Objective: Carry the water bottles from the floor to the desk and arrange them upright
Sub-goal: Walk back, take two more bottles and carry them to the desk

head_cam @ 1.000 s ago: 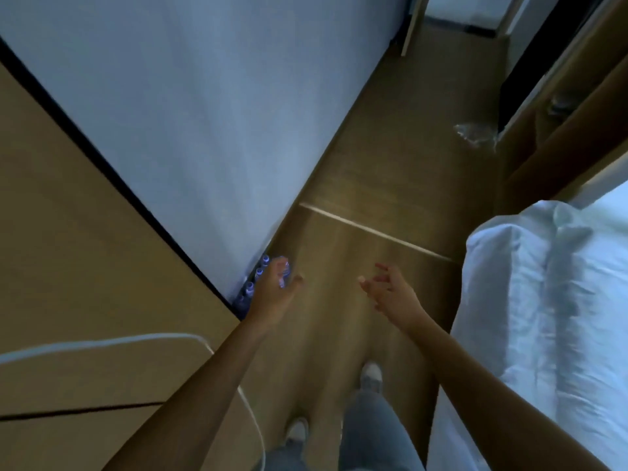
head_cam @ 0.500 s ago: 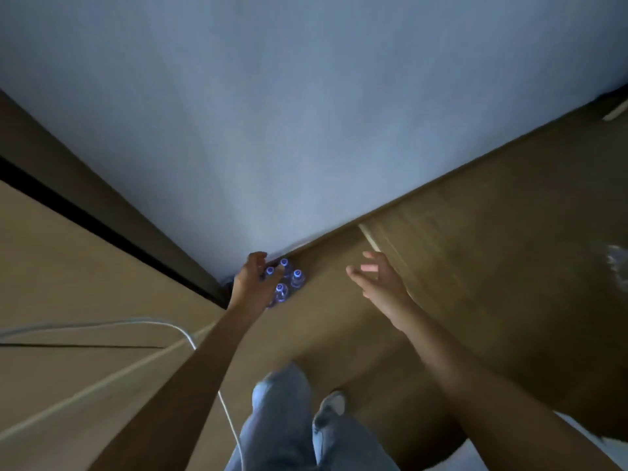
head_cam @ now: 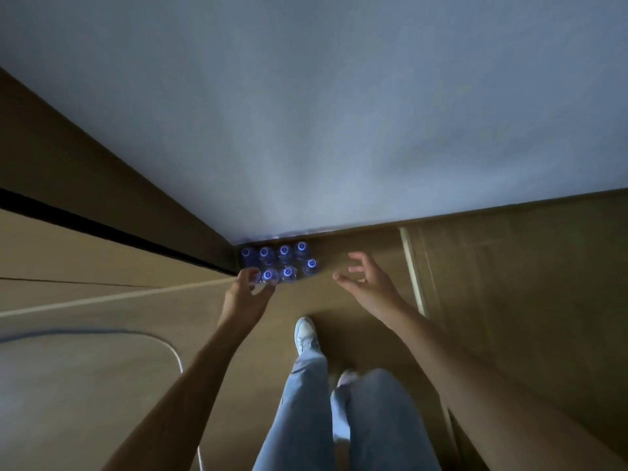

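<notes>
Several clear water bottles with blue caps [head_cam: 283, 263] stand upright in two rows on the wooden floor, in the corner where the white wall meets the desk's side. My left hand [head_cam: 246, 294] reaches down over the near-left end of the group, fingers loosely curved and apart beside one cap; no grip shows. My right hand [head_cam: 368, 283] hovers to the right of the bottles with fingers spread and holds nothing. The wooden desk top [head_cam: 68, 379] fills the left of the view.
A white cable [head_cam: 163, 341] loops across the desk top. The white wall [head_cam: 339, 130] rises right behind the bottles. A pale threshold strip [head_cam: 413, 270] crosses the floor on the right. My legs in jeans and a white shoe [head_cam: 304, 334] stand just behind the hands.
The view has swung to face the wall and corner. Both hands have come closer to the bottles, and the left hand has slid back to the near-left end, uncovering more caps.
</notes>
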